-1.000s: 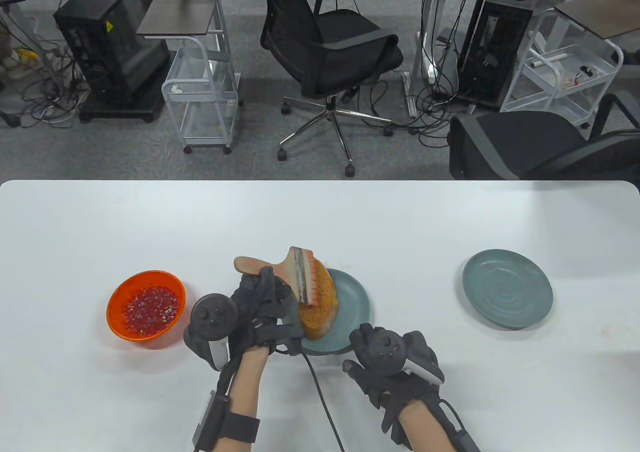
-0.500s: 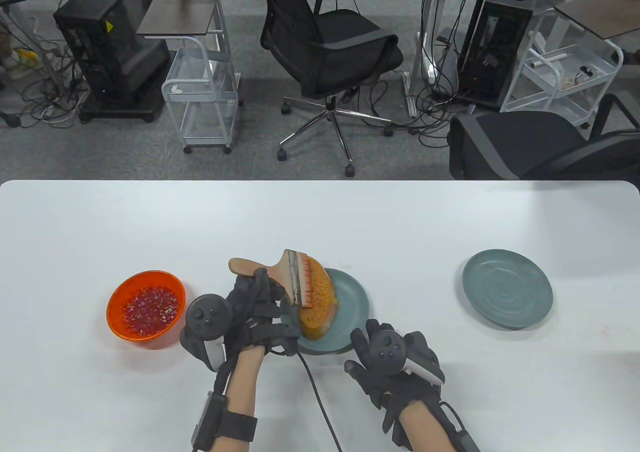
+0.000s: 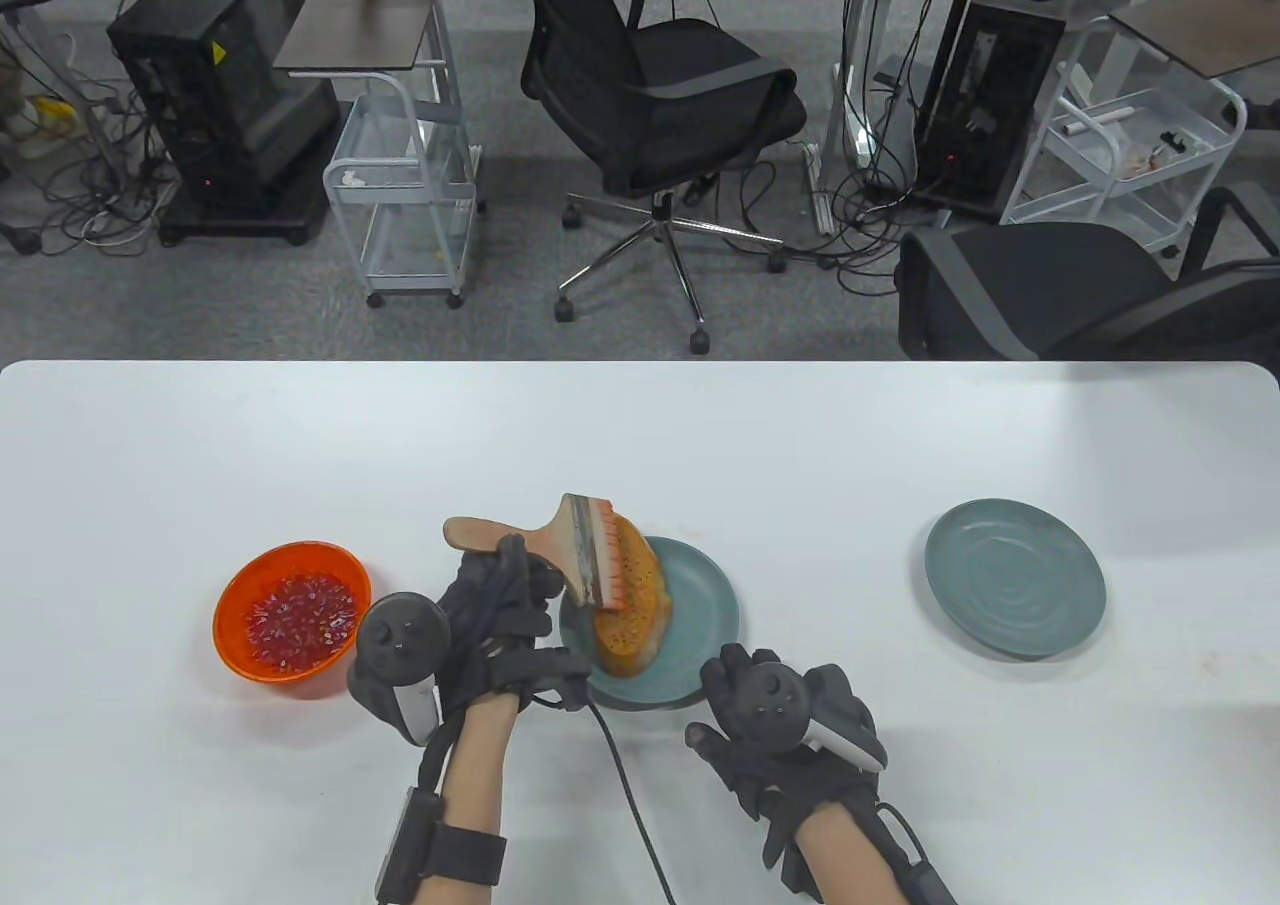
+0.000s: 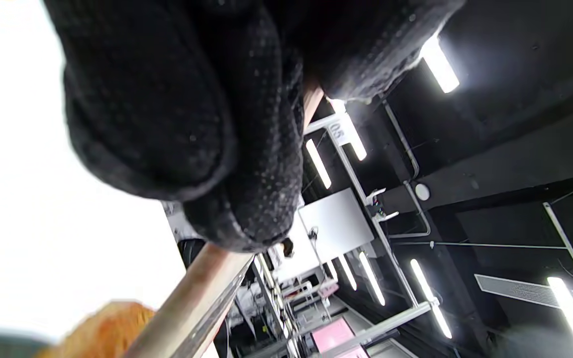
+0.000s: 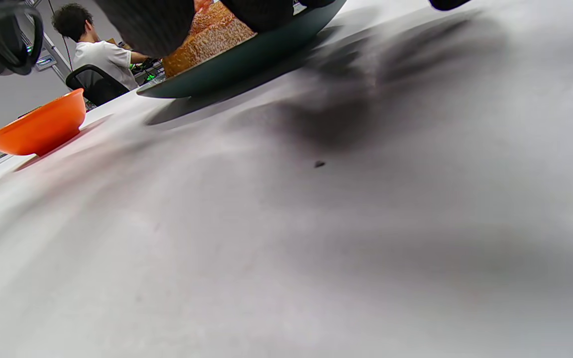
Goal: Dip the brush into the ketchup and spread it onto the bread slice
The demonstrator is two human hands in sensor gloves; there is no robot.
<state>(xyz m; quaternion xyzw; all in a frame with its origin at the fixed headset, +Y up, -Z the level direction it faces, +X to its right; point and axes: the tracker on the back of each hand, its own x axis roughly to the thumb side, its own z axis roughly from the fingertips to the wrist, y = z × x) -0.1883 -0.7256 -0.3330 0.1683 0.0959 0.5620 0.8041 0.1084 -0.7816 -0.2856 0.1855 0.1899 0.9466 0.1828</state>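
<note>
Two hands in view: spreading step looks underway, left hand [image 3: 500,615] grips brush [image 3: 580,555] with bristles on bread slice [image 3: 632,617] in plate [image 3: 705,605] near table's front edge, right hand [image 3: 775,720] rests loosely open, holding nothing; next likely re-dip in ketchup bowl [image 3: 292,610].

White table [image 3: 700,435] carries orange bowl [image 3: 292,610], two teal plates [image 3: 1015,577]

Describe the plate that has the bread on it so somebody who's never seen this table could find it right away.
On the white table lie two round grey-green plates. The one you want, the plate with the bread, sits near the front edge at the middle, right of the orange bowl and between the two gloved hands. Unlike the bare plate far to the right, it carries an orange-brown bread slice with a wide brush over it.
</note>
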